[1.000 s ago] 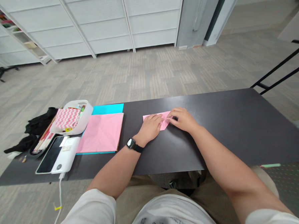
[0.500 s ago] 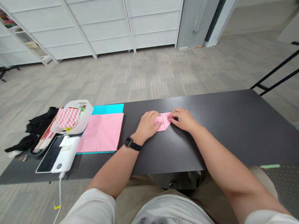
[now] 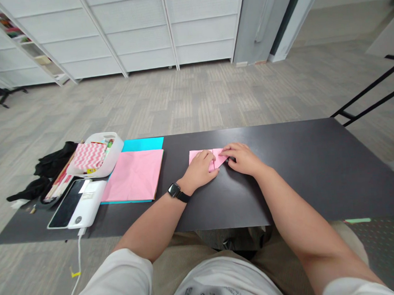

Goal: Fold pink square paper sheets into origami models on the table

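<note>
A small sheet of folded pink paper (image 3: 194,155) lies flat on the dark table, with a crease down its middle and its lower right corner slanted. Across its centre rests my left hand (image 3: 201,170), fingers bent together and pressing the paper down, the thumb near the lower edge. My right hand (image 3: 242,158) pinches the paper's right end, its fingertips on top along the slanted edge. The fingers partly cover the folds. On my left wrist sits a black watch (image 3: 174,190).
Left on the dark table (image 3: 300,173) lies a stack of pink sheets (image 3: 135,175) over blue paper (image 3: 144,144). Beyond it stand a white basket (image 3: 113,158) with a zigzag-patterned item, a black cloth (image 3: 57,159), and a phone (image 3: 66,205) beside a white power bank (image 3: 87,204) with a cable.
My left hand has shifted right and slightly down across the pink paper, uncovering its left part. My right hand stays at the right end, its fingers slightly rearranged.
</note>
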`<move>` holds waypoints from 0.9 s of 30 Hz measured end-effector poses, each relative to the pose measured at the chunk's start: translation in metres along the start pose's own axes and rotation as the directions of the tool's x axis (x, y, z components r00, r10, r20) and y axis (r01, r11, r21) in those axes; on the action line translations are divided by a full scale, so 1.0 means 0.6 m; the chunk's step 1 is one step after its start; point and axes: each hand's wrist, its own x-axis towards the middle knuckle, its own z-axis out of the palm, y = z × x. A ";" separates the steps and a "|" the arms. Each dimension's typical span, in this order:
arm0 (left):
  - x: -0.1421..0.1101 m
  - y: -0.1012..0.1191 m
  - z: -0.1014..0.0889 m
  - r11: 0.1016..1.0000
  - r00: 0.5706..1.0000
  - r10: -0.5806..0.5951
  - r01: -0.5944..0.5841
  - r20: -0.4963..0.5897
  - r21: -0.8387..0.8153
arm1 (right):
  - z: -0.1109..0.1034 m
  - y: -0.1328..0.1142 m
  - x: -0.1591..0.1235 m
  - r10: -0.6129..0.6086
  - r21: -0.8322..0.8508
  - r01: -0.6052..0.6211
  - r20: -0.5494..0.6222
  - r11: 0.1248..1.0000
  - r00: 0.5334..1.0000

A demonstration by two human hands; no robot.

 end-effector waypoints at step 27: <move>0.022 -0.045 -0.008 0.536 0.824 -0.565 0.342 -0.027 -0.772 | -0.005 0.016 0.013 0.527 0.842 -0.478 0.296 0.250 0.796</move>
